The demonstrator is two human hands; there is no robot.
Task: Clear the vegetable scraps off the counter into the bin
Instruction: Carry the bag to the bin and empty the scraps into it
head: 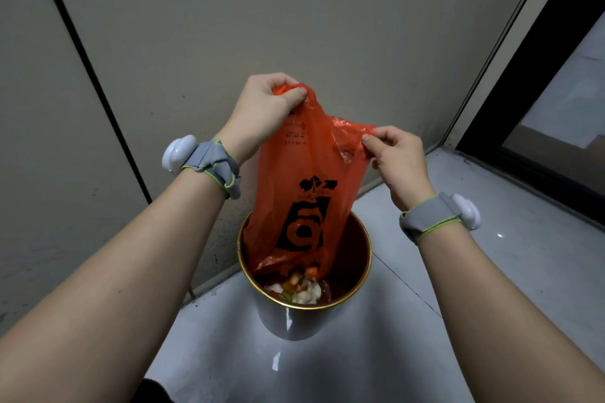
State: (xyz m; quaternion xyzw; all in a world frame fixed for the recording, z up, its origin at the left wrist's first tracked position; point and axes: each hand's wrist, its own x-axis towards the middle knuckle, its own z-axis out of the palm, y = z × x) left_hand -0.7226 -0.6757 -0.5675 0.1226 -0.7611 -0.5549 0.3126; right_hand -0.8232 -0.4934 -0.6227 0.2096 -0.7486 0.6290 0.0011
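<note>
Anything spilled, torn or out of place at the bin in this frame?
Nothing stands out. The left hand and right hand pinch the orange bag by its top corners. Its lower end hangs inside the bin, with the vegetable scraps below it. No scraps show on the floor around the bin.

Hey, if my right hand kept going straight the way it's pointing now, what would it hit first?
The orange bag: your right hand already pinches its upper edge and points left into the plastic. Past that, probably the wall behind, though depth is hard to judge from this view.
</note>
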